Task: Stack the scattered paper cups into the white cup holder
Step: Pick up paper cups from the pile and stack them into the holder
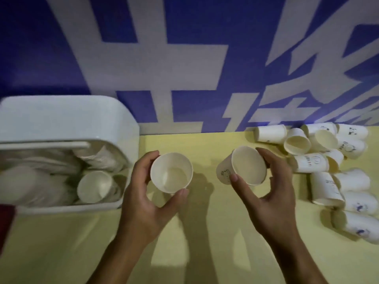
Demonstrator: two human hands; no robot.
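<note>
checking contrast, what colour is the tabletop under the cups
Pale yellow; the tabletop shows best in the head view.

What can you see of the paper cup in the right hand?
The right-hand cup is a white paper cup with a cream inside and a small dark printed figure on its wall. It looks empty. It is tilted, mouth towards the camera, over the yellow table. The right hand grips it, thumb on the near rim, fingers on the far side. It is apart from the left-hand cup.
</note>
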